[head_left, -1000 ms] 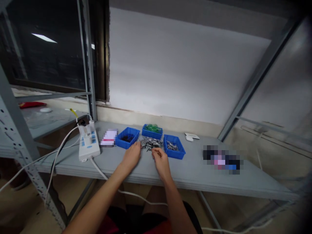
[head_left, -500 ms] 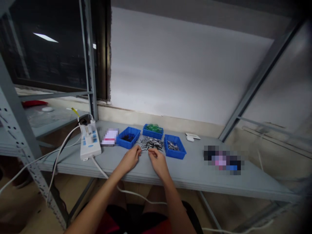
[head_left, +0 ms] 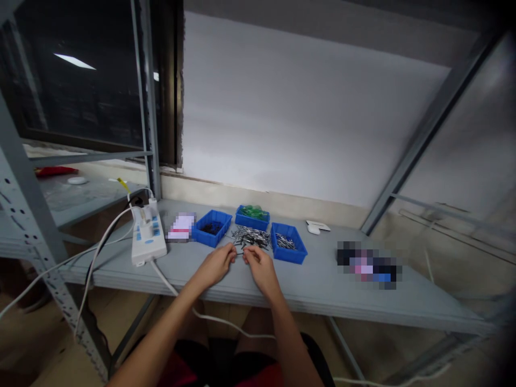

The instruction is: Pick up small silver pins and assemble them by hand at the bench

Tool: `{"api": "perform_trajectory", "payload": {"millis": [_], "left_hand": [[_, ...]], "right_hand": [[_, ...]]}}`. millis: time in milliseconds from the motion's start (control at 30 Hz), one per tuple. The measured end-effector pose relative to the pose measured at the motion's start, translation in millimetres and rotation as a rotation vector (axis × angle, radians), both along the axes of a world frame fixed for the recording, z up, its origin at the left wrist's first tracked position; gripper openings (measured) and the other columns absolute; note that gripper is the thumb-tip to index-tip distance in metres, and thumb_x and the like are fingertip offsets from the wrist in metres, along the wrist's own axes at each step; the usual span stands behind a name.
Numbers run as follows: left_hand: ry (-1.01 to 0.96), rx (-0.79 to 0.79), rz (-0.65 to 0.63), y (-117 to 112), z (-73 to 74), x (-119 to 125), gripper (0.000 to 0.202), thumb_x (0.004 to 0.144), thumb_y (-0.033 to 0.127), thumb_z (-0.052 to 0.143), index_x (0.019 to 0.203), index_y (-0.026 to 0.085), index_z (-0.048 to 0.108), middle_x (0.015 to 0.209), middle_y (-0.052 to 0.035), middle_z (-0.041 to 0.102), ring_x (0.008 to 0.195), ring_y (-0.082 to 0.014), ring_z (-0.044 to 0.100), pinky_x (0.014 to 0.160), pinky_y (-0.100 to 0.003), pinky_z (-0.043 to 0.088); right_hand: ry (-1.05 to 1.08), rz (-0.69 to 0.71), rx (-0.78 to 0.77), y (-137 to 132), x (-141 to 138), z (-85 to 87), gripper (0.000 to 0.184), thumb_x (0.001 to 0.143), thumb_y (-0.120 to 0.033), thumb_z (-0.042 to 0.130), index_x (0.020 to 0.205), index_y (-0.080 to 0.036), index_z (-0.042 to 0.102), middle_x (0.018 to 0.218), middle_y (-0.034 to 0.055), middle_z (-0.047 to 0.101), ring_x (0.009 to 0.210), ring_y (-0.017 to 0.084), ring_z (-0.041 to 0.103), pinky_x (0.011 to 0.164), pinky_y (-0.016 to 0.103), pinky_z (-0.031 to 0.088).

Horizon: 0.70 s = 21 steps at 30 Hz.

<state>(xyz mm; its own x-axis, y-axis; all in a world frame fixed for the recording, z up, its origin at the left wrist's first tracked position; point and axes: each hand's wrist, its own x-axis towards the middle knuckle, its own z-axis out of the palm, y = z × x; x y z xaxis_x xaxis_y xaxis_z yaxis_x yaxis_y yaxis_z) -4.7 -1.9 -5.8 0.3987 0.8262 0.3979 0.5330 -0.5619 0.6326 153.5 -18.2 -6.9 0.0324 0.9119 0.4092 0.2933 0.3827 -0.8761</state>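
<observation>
My left hand (head_left: 220,261) and my right hand (head_left: 259,264) are close together above the front of the grey shelf, fingertips pinched and facing each other. A small dark screw-like piece (head_left: 241,253) shows in the narrow gap between them, at my right fingertips. Whatever my left fingers hold is too small to make out. Just beyond the hands lies a loose pile of thin silver and dark screw-like pieces (head_left: 252,237). Dark pieces sit in the left blue bin (head_left: 202,241), silver ones in the right blue bin (head_left: 297,258). Behind the pile, another blue bin (head_left: 250,224) holds green material.
On the left, a white power strip (head_left: 150,250) carries plugs, and its cable (head_left: 165,278) hangs over the front edge. A pixelated item (head_left: 182,228) is beside the left bin. Farther right are a small white case (head_left: 313,229) and a pixelated dark object (head_left: 368,265). Metal posts frame the shelf.
Both hands have shifted slightly, with the right a little closer to the left. The dark piece now shows between the fingertips. The bins and pile look the same.
</observation>
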Motion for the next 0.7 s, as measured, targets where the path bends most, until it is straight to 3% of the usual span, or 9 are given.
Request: {"api": "perform_trajectory", "payload": {"millis": [300,500,700], "left_hand": [[-0.042,-0.008,-0.021,-3.9,4.5,-0.2,0.017,0.087,0.023,0.034,0.080,0.019,0.049,0.074,-0.0015,0.058,0.068,-0.0151,0.053,0.067,-0.024,0.041],[-0.139,0.025,0.066,-5.2,8.8,2.1,0.020,0.087,0.031,0.039,0.080,0.017,0.052,0.075,-0.0018,0.059,0.070,-0.0154,0.054,0.068,-0.023,0.041],[-0.090,0.001,-0.055,-8.8,12.8,2.0,0.026,0.087,0.031,0.040,0.084,0.017,0.061,0.083,-0.0046,0.065,0.077,-0.0175,0.057,0.073,-0.025,0.042]], "right_hand": [[0.004,0.065,-0.012,-2.3,-1.3,1.3,0.019,0.079,-0.035,0.051,0.081,-0.020,0.062,0.074,0.0027,0.067,0.070,0.018,0.062,0.067,0.029,0.048],[-0.044,0.029,0.018,-0.4,0.3,-0.5,0.015,0.079,-0.031,0.051,0.080,-0.020,0.062,0.075,0.0021,0.066,0.072,0.018,0.061,0.068,0.029,0.046],[-0.087,0.032,0.052,-3.0,-0.2,2.5,0.015,0.079,-0.027,0.050,0.082,-0.021,0.064,0.081,0.0022,0.068,0.076,0.018,0.061,0.072,0.030,0.046]]}}
